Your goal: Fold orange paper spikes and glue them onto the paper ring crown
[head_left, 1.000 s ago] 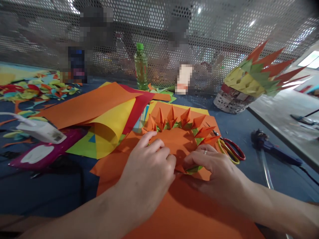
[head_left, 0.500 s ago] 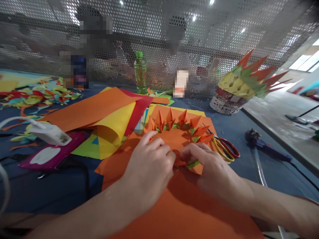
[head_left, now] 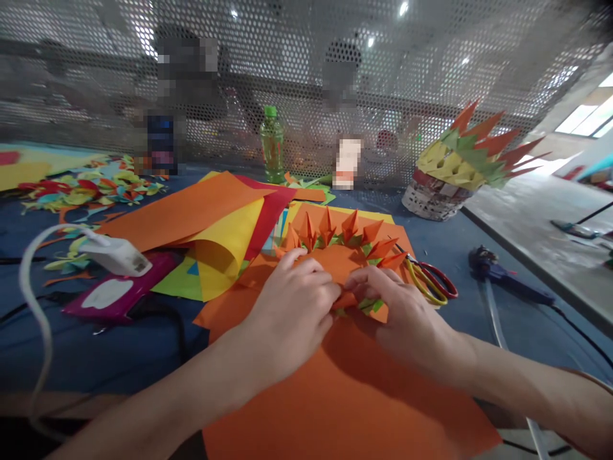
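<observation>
A flat paper piece (head_left: 335,259) with a row of orange and green folded points along its far rim lies on a large orange sheet (head_left: 354,396). My left hand (head_left: 287,313) and my right hand (head_left: 402,313) meet at its near edge. Both pinch a small orange folded point (head_left: 345,300) with green paper under it. The fingers of both hands are curled and pressed together there.
Red and yellow scissors (head_left: 431,278) lie right of the piece, a blue glue gun (head_left: 502,278) farther right. A paper-covered basket (head_left: 460,169) stands at the back right, a green bottle (head_left: 272,144) at the back. Loose coloured sheets (head_left: 211,217), a white charger (head_left: 117,255) and a magenta phone (head_left: 119,294) lie left.
Both hands have drawn closer together at the near edge of the piece, with the right fingers curling in onto the small folded point. The view has shifted slightly.
</observation>
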The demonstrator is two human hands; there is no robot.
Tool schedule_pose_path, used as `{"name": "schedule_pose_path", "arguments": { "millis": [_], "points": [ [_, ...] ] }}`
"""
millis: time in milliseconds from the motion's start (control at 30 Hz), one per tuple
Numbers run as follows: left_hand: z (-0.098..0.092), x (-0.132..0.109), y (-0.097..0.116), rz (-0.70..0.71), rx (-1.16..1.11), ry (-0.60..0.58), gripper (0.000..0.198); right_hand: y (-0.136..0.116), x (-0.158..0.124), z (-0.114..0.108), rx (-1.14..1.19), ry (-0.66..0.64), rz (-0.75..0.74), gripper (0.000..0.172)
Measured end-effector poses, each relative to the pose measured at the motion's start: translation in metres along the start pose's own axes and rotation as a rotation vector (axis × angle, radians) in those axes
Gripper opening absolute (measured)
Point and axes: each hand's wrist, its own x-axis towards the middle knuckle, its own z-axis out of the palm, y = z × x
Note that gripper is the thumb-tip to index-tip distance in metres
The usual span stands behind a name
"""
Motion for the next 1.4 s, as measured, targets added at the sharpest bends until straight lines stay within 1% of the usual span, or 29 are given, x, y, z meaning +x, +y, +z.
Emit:
{"name": "schedule_pose_path", "arguments": {
  "millis": [67,200,333,467,667,833,1000,1167,1300,1400],
  "points": [
    [0.000,0.001,-0.001,0.006,-0.001,-0.022,0.007,0.000,0.000,0.000,0.003,0.000,-0.001,0.034],
    [-0.003,0.003,-0.002,-0.004,-0.004,-0.068,0.012,0.001,0.000,0.001,0.013,-0.017,-0.012,0.031],
    [-0.004,0.004,-0.004,-0.008,-0.007,-0.103,0.013,0.001,0.000,0.000,-0.007,-0.009,0.030,0.036],
    [-0.005,0.006,-0.004,-0.014,-0.009,-0.121,0.015,-0.001,-0.001,-0.002,-0.018,-0.020,0.063,0.033],
    [-0.012,0.010,-0.002,-0.042,-0.010,-0.162,0.013,-0.001,-0.005,-0.003,-0.037,-0.062,0.066,0.051],
    [-0.013,0.012,-0.004,-0.049,-0.010,-0.205,0.009,0.004,-0.007,0.002,-0.043,-0.066,0.036,0.057],
    [-0.013,0.011,-0.004,-0.047,-0.004,-0.226,0.011,0.009,-0.007,0.007,-0.022,-0.033,0.013,0.050],
    [-0.014,0.011,0.000,-0.034,-0.008,-0.212,0.007,0.008,-0.005,0.008,0.014,-0.030,-0.006,0.041],
    [-0.015,0.013,0.002,-0.046,-0.031,-0.185,0.001,0.007,-0.003,0.006,0.053,-0.041,0.014,0.042],
    [-0.014,0.013,0.003,-0.056,-0.047,-0.167,0.004,0.006,-0.003,0.005,0.082,-0.047,0.023,0.040]
  ]
}}
